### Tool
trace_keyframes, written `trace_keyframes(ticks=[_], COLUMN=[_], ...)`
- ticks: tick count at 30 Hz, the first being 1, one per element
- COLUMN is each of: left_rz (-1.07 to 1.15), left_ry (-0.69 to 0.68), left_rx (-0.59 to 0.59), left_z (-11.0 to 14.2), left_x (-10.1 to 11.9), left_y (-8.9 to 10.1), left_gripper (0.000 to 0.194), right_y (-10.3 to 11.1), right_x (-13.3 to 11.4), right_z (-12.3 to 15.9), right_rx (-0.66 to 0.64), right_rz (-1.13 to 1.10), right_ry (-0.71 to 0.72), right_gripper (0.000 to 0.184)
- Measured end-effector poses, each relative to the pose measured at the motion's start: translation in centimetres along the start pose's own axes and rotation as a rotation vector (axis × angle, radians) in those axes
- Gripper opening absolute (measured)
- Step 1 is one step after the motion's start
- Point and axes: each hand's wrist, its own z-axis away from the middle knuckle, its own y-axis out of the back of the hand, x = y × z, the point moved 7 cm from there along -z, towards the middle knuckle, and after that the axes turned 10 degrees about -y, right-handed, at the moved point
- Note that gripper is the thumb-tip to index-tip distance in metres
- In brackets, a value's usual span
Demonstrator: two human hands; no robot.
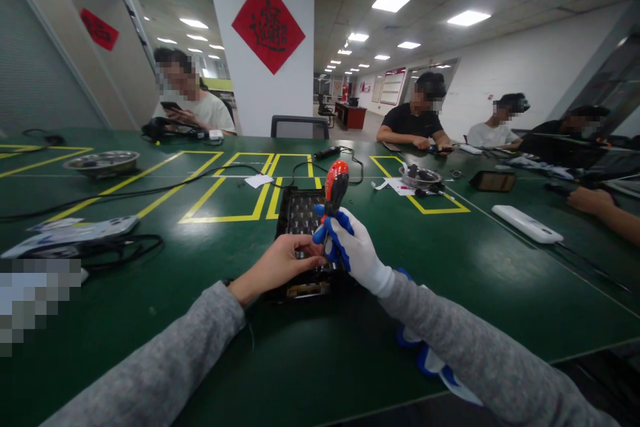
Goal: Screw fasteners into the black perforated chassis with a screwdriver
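Note:
My right hand [350, 247], in a white glove with blue fingertips, is closed round a red and black screwdriver [335, 190] held upright over a black device [303, 213] lying on the green table [450, 267]. My bare left hand [280, 263] rests on the device's near end, its fingers pinched together beside the screwdriver's tip. What they pinch is too small to make out. Both forearms wear grey sleeves.
A second white and blue glove [430, 357] lies under my right forearm. Cables [125, 193], a metal bowl [103, 161], a white remote-like bar [527, 223], a small dish of parts [423, 177] and a phone [493, 180] sit around. Several people sit at the far side and at the right.

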Motion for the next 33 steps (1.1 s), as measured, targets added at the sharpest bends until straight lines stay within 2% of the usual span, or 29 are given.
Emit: trace_keyframes(ticks=[4,14,22,29,31,33], left_rz=[-0.028,-0.067,-0.049,-0.034,-0.074,-0.120], left_ry=[0.000,-0.133,-0.060,-0.100,-0.097,-0.076], left_rx=[0.016,-0.033,-0.025,-0.070,0.027,0.264], left_z=[0.0,0.2,0.1,0.2,0.2,0.5], left_x=[-0.1,1.1,0.9,1.2,1.3,2.2], left_y=[0.1,-0.1,0.0,-0.2,0.7,2.4], left_gripper=[0.020,0.014,0.017,0.017,0.018,0.021], right_y=[0.1,0.1,0.3,0.4,0.8,1.2], right_x=[0.1,0.0,0.3,0.6,0.6,0.6], right_z=[0.0,-0.1,-0.2,-0.4,-0.5,-0.6], right_rx=[-0.001,0.023,0.031,0.036,0.075,0.115], right_rz=[-0.010,-0.019,-0.039,-0.031,-0.051,-0.090], right_ry=[-0.006,-0.039,-0.028,-0.044,-0.035,-0.024], right_gripper=[0.035,0.030,0.031,0.034,0.034,0.034])
